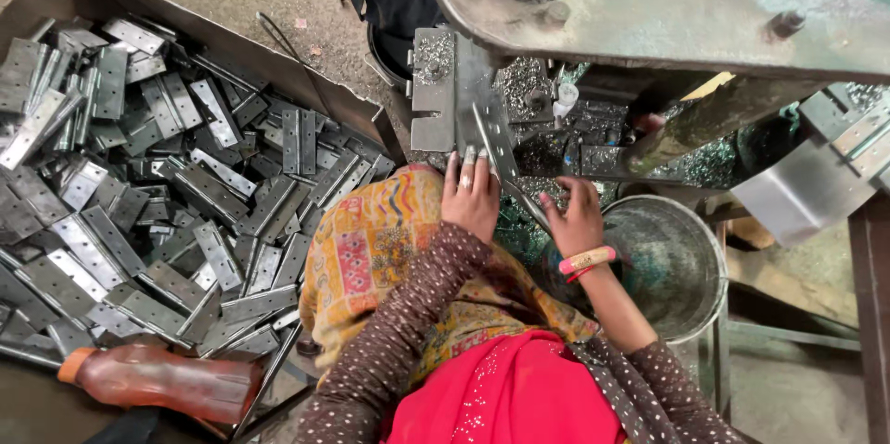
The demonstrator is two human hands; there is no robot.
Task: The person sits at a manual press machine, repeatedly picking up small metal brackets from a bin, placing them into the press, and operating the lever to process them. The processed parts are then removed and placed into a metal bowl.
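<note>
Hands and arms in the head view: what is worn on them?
Both arms wear brown sleeves dotted with small white spots. The left hand has a ring on one finger. The right hand carries a pale pink bangle and a thin red thread at the wrist, with its sleeve pushed back up the forearm.

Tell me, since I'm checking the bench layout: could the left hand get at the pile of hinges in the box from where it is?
Probably yes. The left hand rests on a hinge strip at the press, and the open box of hinges lies on that side, with nothing covering it.
</note>
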